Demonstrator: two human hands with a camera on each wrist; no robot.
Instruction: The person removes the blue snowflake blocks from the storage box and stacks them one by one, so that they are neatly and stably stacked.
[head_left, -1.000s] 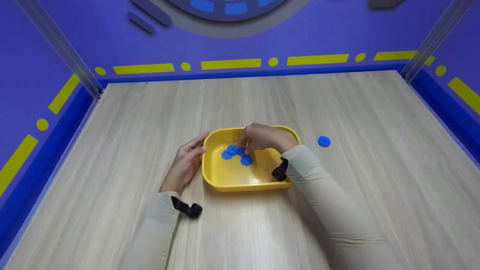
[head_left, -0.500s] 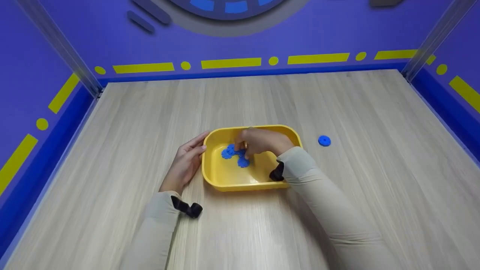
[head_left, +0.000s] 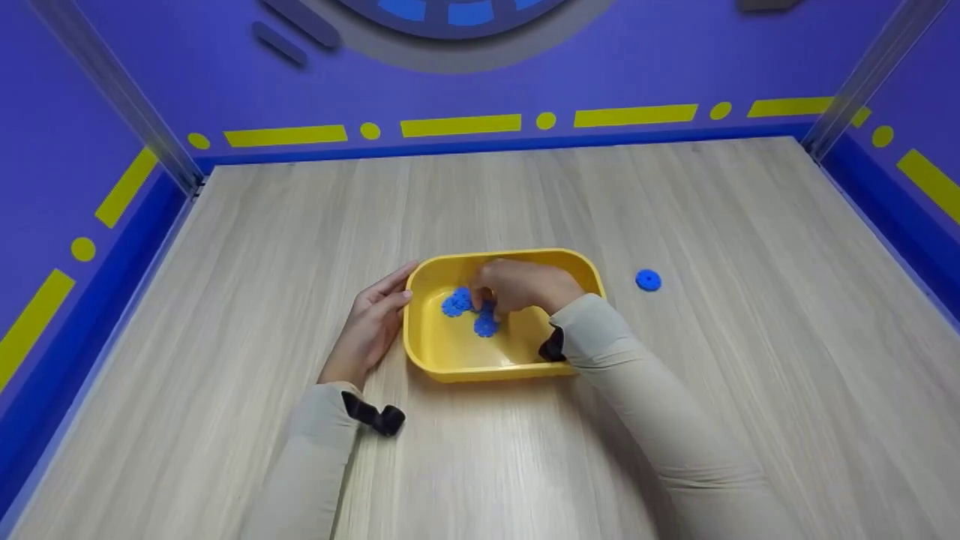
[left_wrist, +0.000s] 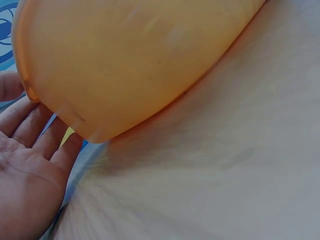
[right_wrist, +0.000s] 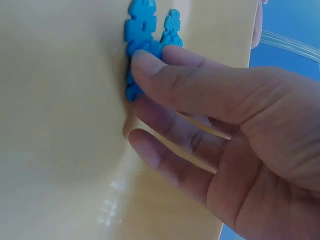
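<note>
The yellow plastic bin [head_left: 459,349] sits on the table with several blue snowflake-shaped discs [head_left: 456,302] in it. At its left end, my left hand [head_left: 371,330] grips the rim, thumb on top and fingers along the outside wall. My right hand [head_left: 521,287] reaches inside. Its thumb and fingers pinch a blue snowflake disc [right_wrist: 131,91] low among the others, partly covered by the thumb in the right wrist view. A blue snowflake disc [head_left: 486,324] lies just by the thumb. The left wrist view shows the bin's outer wall [left_wrist: 115,65] over the left fingers.
One loose blue disc [head_left: 649,280] lies on the wooden table [head_left: 720,225] to the right of the bin. Purple-blue walls [head_left: 225,82] with yellow markings stand along the back and both sides.
My right hand has moved slightly left and toward me inside the bin, and the near blue disc has shifted a little with it. The left hand stays on the rim.
</note>
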